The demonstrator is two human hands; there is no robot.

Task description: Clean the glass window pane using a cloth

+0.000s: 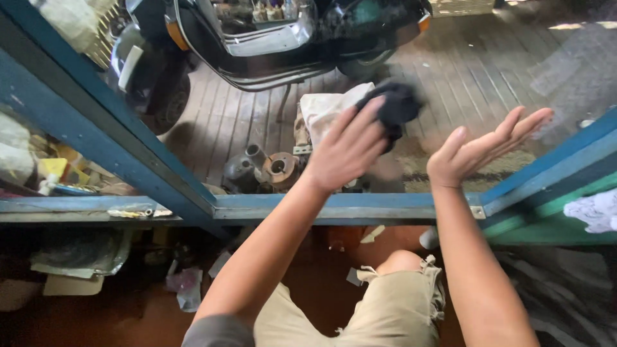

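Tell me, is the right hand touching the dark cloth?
Apart. The head view shows the right hand open and flat, with floor visible between it and the dark cloth held by the left hand.

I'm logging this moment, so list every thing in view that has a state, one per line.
left hand: closed on the dark cloth, raised.
dark cloth: bunched, held in the fingers.
right hand: open, palm up, holding nothing.
white cloth: lying crumpled on the plank floor.
motorcycle: parked upright.
metal engine parts: resting loose on the floor.

left hand [347,151]: raised, fingers curled closed | right hand [479,151]: raised, palm up, fingers flat, spread open
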